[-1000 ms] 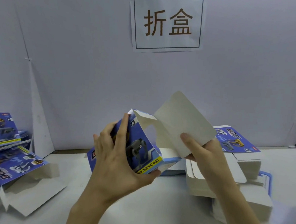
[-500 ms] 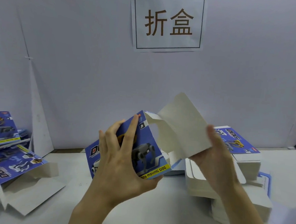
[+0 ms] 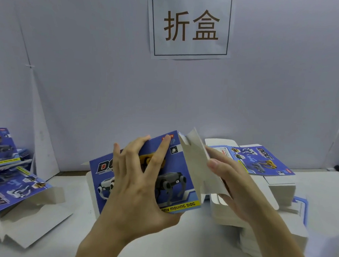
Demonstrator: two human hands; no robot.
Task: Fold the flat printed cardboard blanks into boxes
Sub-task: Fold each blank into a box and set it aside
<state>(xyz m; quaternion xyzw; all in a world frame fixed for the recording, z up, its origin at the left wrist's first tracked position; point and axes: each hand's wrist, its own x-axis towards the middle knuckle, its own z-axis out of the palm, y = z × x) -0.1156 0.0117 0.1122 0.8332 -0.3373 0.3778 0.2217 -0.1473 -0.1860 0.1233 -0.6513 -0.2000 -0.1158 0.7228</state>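
At frame centre, above the tabletop [image 3: 188,243], the left hand [image 3: 140,187] has its grip on the blue printed cardboard blank [image 3: 182,166], fingers spread over the face and thumb under the lower edge. The right hand [image 3: 238,189] pinches its grey flap [image 3: 194,161]; a stack of flat blanks [image 3: 279,190] lies at right.

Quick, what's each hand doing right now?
Left hand: grips the printed box.
Right hand: pinches the box's white flap.
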